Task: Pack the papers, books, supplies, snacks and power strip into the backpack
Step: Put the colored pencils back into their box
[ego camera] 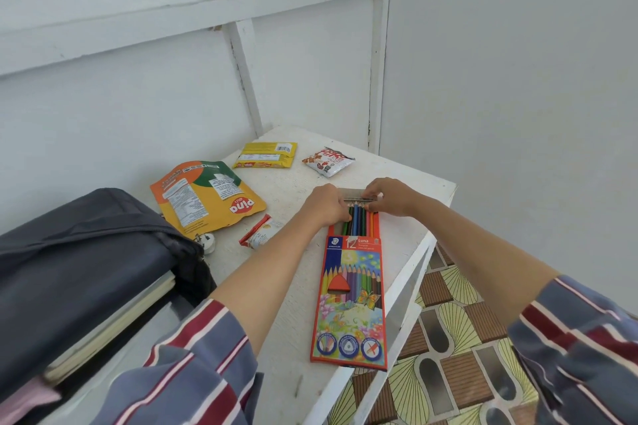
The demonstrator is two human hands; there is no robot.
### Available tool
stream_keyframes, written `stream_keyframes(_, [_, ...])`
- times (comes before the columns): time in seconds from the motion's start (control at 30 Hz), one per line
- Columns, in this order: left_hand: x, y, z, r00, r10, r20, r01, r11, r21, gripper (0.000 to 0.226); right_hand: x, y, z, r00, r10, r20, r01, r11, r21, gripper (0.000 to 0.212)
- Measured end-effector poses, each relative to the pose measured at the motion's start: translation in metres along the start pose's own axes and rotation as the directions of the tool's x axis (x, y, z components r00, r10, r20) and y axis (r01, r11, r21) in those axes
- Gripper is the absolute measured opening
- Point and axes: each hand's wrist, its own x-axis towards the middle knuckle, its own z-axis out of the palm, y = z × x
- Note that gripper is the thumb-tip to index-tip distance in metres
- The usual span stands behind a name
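A coloured-pencil box (352, 297) lies on the white table (297, 304), its far end open with pencil ends (359, 217) showing. My left hand (326, 205) and my right hand (392, 197) both pinch the grey flap (357, 195) at that open end. A dark backpack (79, 269) lies open at the left, with books (114, 324) inside. Snacks sit beyond: an orange-yellow pouch (203, 197), a yellow packet (266, 155), a white-red packet (328, 160) and a small red packet (260, 235).
A white plug (207, 241) peeks out beside the backpack's edge. The table stands in a corner of grey walls. Its right edge drops to a patterned floor (459, 348). A pink item (24, 400) shows at the bottom left.
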Motion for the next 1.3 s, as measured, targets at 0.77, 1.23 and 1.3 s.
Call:
stream_keyframes(0.77, [-0.234,-0.081,-0.152,0.732,-0.077,-0.677,0.284,0.938,0.201,0.027,-0.053,-0.252,-0.012,0.788,-0.614,-0.058,0.616,0.787,0.039,0.031])
stream_keyframes(1.23, [-0.498,-0.200,-0.150,0.372,-0.529,-0.763,0.692,0.706,-0.152,0.026,-0.169,-0.453,0.110,0.434,-0.898,0.078,0.864,0.439,0.247,0.035])
stream_keyframes(1.3, [-0.529,-0.220,-0.146,0.335,-0.576,-0.745,0.704,0.679,-0.209,0.025,-0.185,-0.481,0.133,0.388,-0.914,0.116,0.874,0.405,0.267,0.034])
